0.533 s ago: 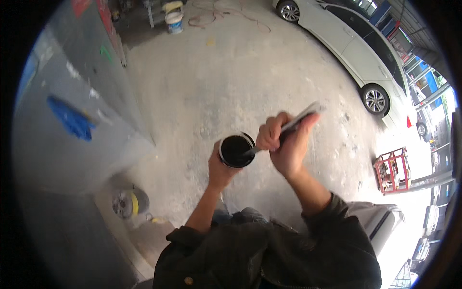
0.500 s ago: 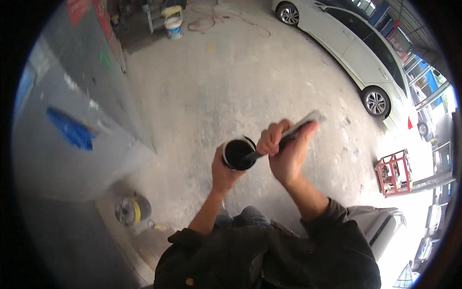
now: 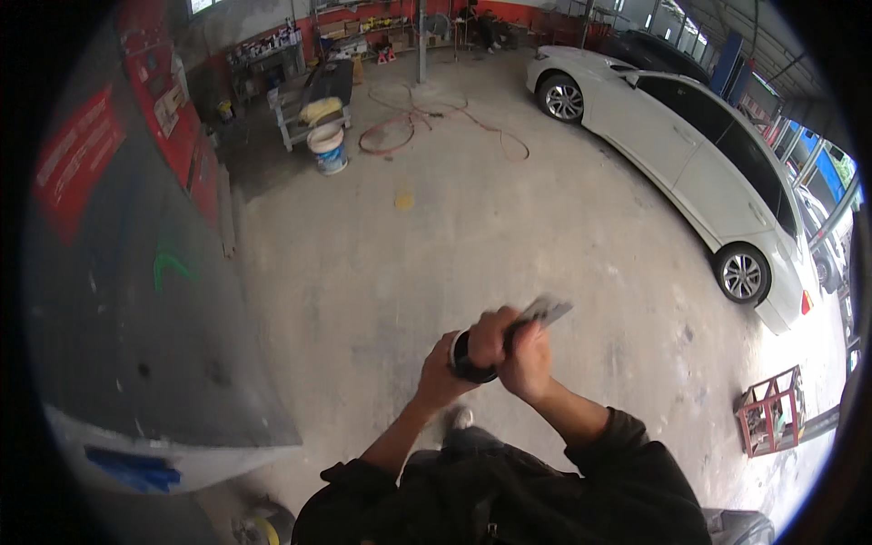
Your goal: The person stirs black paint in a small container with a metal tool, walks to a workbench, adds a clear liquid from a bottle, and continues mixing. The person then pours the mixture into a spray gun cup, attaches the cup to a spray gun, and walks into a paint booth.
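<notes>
My left hand (image 3: 440, 377) is wrapped round the side of a small open can (image 3: 461, 365) with a dark inside and a pale rim. Right against it, my right hand (image 3: 527, 363) is closed on a flat, scraper-like tool (image 3: 549, 311). Its grey blade juts out from the fingers to the upper right. The right fingers lie over the can's mouth and cover much of it. They also hide the tool's other end, and I cannot tell whether it reaches into the can.
A white car (image 3: 672, 150) stands at right, a red wheeled rack (image 3: 770, 413) nearer. On the left rises a grey panel (image 3: 154, 354) with blue tape (image 3: 134, 469). Farther off are a white bucket (image 3: 329, 150), a bench (image 3: 313, 91) and a red hose (image 3: 391, 136) lying on the floor.
The view has tipped up, showing the far wall and shelves. My right hand has come closer to the can and now covers its mouth. The dark shaft seen entering it is hidden.
</notes>
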`<state>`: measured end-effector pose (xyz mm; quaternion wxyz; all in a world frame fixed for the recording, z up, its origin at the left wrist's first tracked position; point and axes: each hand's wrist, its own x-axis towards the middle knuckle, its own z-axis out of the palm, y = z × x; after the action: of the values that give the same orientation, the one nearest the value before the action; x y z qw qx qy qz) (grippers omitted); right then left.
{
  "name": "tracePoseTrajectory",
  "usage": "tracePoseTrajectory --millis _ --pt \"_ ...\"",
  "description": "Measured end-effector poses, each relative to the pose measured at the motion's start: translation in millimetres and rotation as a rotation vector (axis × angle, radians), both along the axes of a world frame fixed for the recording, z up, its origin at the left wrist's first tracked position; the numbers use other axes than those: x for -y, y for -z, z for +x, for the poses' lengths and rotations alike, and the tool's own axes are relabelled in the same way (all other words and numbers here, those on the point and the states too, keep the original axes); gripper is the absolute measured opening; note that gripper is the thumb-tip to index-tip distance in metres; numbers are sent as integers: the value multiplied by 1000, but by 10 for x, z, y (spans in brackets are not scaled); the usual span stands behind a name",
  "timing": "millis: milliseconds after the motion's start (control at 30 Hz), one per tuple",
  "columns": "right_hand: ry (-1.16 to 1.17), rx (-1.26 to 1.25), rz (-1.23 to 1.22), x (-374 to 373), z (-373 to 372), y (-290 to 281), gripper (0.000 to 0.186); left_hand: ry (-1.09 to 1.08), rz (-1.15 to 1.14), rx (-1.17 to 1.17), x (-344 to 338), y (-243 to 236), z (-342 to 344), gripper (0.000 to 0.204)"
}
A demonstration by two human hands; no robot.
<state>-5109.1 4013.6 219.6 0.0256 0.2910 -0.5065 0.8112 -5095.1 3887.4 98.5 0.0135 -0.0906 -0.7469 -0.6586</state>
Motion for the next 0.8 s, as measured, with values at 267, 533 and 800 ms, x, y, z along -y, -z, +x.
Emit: tracePoseTrajectory --millis 267,533,800 --pt "-779 -45 225 93 -3254 -467 90 574 49 198 614 33 -2800 77" --pt "29 291 -12 337 -6317 -152 70 -109 243 46 591 220 -6078 71" --pt "635 315 -243 326 -9351 -284 52 -432 31 -368 -44 424 -9058 78"
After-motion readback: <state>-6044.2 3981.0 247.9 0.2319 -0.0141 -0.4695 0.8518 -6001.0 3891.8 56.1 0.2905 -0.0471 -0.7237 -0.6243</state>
